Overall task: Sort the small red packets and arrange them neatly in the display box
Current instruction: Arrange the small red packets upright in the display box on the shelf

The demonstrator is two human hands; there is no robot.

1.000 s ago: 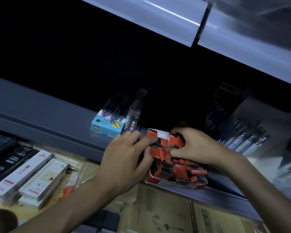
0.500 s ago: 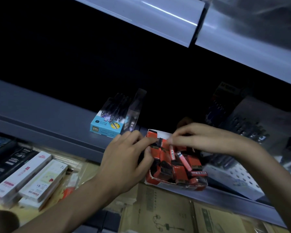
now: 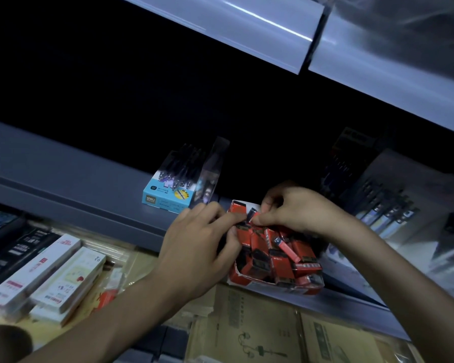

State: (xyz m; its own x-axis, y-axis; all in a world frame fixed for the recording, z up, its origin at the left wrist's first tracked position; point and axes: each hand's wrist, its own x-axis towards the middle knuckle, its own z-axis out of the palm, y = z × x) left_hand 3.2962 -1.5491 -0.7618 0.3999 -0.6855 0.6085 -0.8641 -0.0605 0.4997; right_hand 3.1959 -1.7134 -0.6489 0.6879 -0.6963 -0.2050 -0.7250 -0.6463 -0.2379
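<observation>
red packet point(image 3: 250, 215) | pinched in right hand point(image 3: 296, 209) | left hand point(image 3: 202, 244) grips display box point(image 3: 268, 283)

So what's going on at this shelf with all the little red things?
A person is tidying a red display box that sits on a shop shelf. Their left hand holds the box's left edge, and their right hand pinches one packet at the back of the box. The other packets lie jumbled inside, not yet in neat rows. A blue pen box stands just behind.
</observation>
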